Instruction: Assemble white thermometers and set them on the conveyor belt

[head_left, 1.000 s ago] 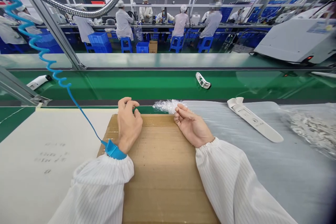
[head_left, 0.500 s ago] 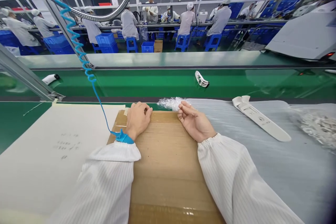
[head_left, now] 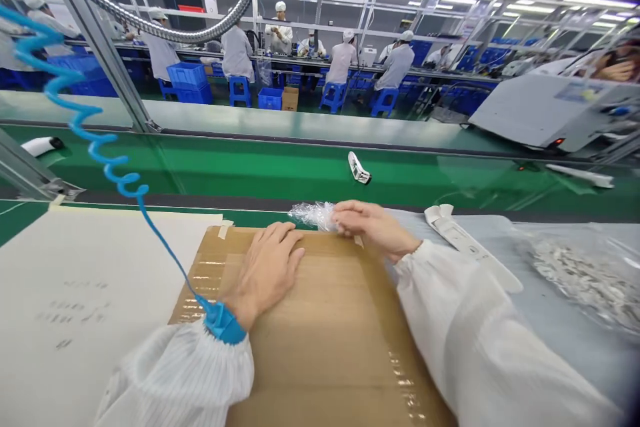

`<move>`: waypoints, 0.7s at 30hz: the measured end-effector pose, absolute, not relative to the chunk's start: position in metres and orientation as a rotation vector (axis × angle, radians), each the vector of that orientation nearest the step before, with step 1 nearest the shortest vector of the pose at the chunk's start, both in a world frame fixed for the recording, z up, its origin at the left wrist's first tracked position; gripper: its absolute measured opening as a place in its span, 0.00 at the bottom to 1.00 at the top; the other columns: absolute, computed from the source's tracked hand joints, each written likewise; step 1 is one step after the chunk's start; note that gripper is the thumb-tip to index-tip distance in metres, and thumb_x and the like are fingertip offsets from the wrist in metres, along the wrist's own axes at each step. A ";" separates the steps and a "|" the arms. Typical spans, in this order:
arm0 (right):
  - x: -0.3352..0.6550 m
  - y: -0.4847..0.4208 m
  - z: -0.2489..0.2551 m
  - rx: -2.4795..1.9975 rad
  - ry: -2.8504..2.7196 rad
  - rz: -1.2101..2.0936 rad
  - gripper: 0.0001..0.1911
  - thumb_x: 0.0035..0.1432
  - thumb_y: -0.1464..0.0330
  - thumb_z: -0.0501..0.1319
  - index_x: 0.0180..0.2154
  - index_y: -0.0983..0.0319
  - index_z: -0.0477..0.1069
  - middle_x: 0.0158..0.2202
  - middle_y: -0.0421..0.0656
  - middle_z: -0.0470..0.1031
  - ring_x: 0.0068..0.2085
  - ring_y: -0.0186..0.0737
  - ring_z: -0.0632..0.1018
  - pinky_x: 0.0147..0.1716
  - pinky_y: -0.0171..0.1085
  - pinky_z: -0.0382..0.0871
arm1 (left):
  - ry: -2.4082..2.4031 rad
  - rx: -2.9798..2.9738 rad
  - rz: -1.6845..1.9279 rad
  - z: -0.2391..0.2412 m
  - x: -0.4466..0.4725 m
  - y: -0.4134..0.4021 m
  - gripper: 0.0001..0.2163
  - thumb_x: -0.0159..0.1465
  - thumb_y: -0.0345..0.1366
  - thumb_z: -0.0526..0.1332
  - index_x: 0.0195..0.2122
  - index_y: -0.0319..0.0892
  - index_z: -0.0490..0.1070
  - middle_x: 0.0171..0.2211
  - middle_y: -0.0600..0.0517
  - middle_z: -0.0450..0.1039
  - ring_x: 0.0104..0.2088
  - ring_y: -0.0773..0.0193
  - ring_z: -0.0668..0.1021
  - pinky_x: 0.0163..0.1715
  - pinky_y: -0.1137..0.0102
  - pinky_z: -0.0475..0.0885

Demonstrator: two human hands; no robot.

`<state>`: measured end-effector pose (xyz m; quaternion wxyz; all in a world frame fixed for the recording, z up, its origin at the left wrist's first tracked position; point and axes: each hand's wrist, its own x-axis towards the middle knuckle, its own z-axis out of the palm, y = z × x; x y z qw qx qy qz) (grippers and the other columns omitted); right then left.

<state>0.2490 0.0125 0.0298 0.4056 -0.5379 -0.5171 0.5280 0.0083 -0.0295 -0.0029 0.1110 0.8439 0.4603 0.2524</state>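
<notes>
A flat piece of brown cardboard (head_left: pixel 325 320) with shiny packing tape along its edges lies in front of me. My left hand (head_left: pixel 270 270) rests on its far left part, fingers stretched out and lying flat. Around that wrist sits a blue band (head_left: pixel 224 322) with a coiled blue cord (head_left: pixel 113 167). At the far right corner of the cardboard, my right hand (head_left: pixel 373 227) has its fingers curled and pressed together; what they hold, if anything, is hidden. Crumpled clear plastic (head_left: pixel 313 215) touches or lies just behind those fingertips. A small tape piece (head_left: pixel 359 241) shows below them.
To the right lie a long white plastic part (head_left: pixel 473 247) and a clear bag of small pale pieces (head_left: pixel 585 273). White paper with writing (head_left: pixel 80 293) covers the left. Beyond runs a green belt (head_left: pixel 240 177) carrying a white device (head_left: pixel 359 168). Several people work farther back.
My left hand has moved back onto the cardboard and its fingers have flattened. The right hand has turned over, palm downward, at the far edge. The view has shifted and tilted.
</notes>
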 end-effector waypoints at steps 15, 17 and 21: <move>0.256 0.103 0.027 -1.774 -1.478 0.422 0.17 0.62 0.63 0.57 0.51 0.60 0.70 0.42 0.49 0.78 0.42 0.49 0.79 0.47 0.46 0.70 | 1.425 2.349 1.075 0.003 0.006 -0.024 0.08 0.68 0.30 0.54 0.43 0.42 0.72 0.52 0.46 0.72 0.55 0.53 0.72 0.55 0.55 0.68; 0.247 0.074 0.047 -1.621 -1.554 0.520 0.18 0.64 0.58 0.55 0.52 0.57 0.70 0.41 0.45 0.78 0.39 0.44 0.78 0.44 0.44 0.71 | 1.471 2.275 1.202 0.012 0.005 -0.026 0.10 0.69 0.31 0.53 0.47 0.42 0.71 0.54 0.45 0.71 0.57 0.53 0.71 0.56 0.55 0.67; 0.228 0.010 0.076 -1.357 -1.592 0.854 0.21 0.59 0.49 0.61 0.48 0.53 0.74 0.40 0.42 0.78 0.37 0.43 0.76 0.42 0.44 0.70 | 1.456 2.130 1.349 0.031 0.008 -0.035 0.17 0.69 0.37 0.55 0.58 0.41 0.65 0.62 0.43 0.64 0.63 0.52 0.65 0.63 0.54 0.61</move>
